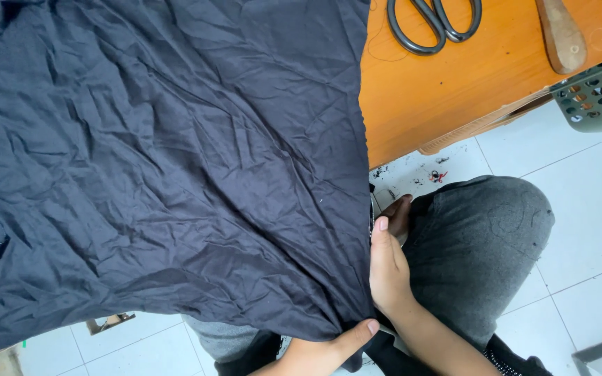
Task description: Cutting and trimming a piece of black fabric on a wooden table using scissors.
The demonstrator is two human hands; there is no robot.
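Gripping crumpled dark navy cloth (168, 160) edge: right hand (387, 268) fingers clenched, left hand (329, 348) thumb pinching.

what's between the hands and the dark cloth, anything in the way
Nothing visible. The left hand already pinches the lower edge of the dark cloth, thumb on top. The right hand lies along its right edge, touching it. The scissors lie apart on the wooden table.

Both hands (384, 271) grip dark cloth's (168, 160) edge.
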